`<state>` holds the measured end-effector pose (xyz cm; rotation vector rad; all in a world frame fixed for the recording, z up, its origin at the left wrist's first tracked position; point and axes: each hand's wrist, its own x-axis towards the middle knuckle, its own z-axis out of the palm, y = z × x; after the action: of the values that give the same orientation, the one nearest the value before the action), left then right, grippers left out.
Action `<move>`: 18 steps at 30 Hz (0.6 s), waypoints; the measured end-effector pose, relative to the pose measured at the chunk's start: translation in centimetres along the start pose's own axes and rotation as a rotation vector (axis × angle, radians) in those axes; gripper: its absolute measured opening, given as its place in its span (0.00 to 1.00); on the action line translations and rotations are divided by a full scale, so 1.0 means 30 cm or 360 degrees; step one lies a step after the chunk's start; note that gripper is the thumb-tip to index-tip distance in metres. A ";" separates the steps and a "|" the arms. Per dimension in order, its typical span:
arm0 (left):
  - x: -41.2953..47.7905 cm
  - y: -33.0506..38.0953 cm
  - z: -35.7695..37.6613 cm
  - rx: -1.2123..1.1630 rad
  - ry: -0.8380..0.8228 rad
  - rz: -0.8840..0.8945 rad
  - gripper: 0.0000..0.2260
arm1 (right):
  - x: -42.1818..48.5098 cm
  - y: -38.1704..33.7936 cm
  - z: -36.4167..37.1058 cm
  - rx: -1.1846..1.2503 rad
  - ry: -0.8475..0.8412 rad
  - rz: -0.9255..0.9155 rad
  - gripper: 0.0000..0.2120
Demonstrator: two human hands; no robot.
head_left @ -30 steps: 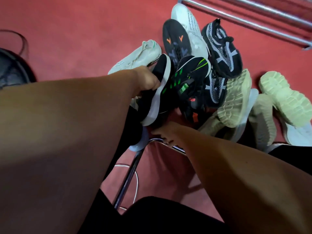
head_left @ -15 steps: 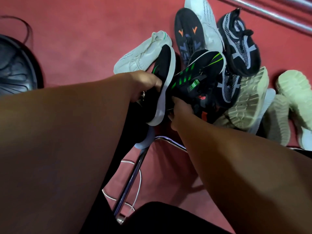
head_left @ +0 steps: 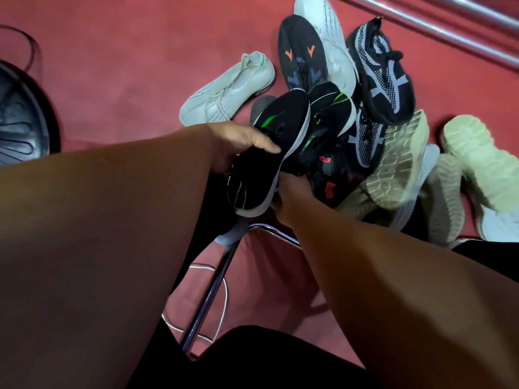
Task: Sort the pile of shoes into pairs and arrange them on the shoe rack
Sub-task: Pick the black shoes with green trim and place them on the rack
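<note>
1. Red floor (head_left: 118, 51) fills the view; the person's two forearms reach in from the near edge.
2. Shoe pile (head_left: 365, 141) sits centre to right, far of the hands, all on the floor.
3. Metal rails (head_left: 438, 32) run diagonally across the far right corner. Cannot tell if they belong to the shoe rack.
4. Dark round object (head_left: 19, 122) at the left edge, partly cut off.
5. Pale chunky-soled shoes (head_left: 404, 167) lie sole-up at the right of the pile.
6. Black and grey knit shoe (head_left: 379, 77) on the far right of the pile, a matching one (head_left: 365, 141) just near of it.
7. White knit shoe (head_left: 227, 91) lies on its own at the left of the pile; another white shoe (head_left: 331, 37) at the far end.
8. Black sole with orange marks (head_left: 303, 54) faces up, far centre.
9. Left hand (head_left: 238, 144): grip closed around a black shoe with green stripe (head_left: 269, 153), white sole edge turned right, lifted off the pile.
10. Right hand (head_left: 289, 192): just under that shoe's sole edge, reaching toward a second black shoe with green accents (head_left: 328, 127). Fingers hidden, cannot tell grip state.
11. Chrome tube (head_left: 213, 287) and white cable (head_left: 222, 299) near centre, between the arms.
</note>
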<state>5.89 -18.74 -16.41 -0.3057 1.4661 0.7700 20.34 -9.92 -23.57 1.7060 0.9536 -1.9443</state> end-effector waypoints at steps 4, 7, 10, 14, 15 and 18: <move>-0.034 0.021 0.029 0.0051 0.0100 0.0194 0.08 | -0.036 -0.030 -0.009 0.0173 0.0002 -0.0011 0.09; -0.088 0.066 0.041 0.0070 0.0271 0.0316 0.17 | -0.086 -0.070 -0.006 0.0136 -0.0001 -0.0047 0.10; -0.178 0.130 0.051 0.0049 0.0374 0.0408 0.27 | -0.174 -0.129 -0.003 -0.0022 -0.0045 -0.0135 0.14; -0.320 0.218 0.061 0.0074 0.0698 0.0519 0.22 | -0.319 -0.254 -0.035 -0.0188 -0.0068 -0.0314 0.15; -0.358 0.243 0.067 0.0080 0.0774 0.0551 0.15 | -0.357 -0.292 -0.050 -0.0198 -0.0077 -0.0364 0.14; -0.471 0.323 0.098 -0.0086 0.0921 0.0655 0.03 | -0.472 -0.408 -0.103 -0.0265 -0.0035 -0.0509 0.07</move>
<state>3.15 -13.77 0.02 -0.2839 2.0947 1.1112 16.94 -1.33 -7.00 1.5095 1.4104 -2.0021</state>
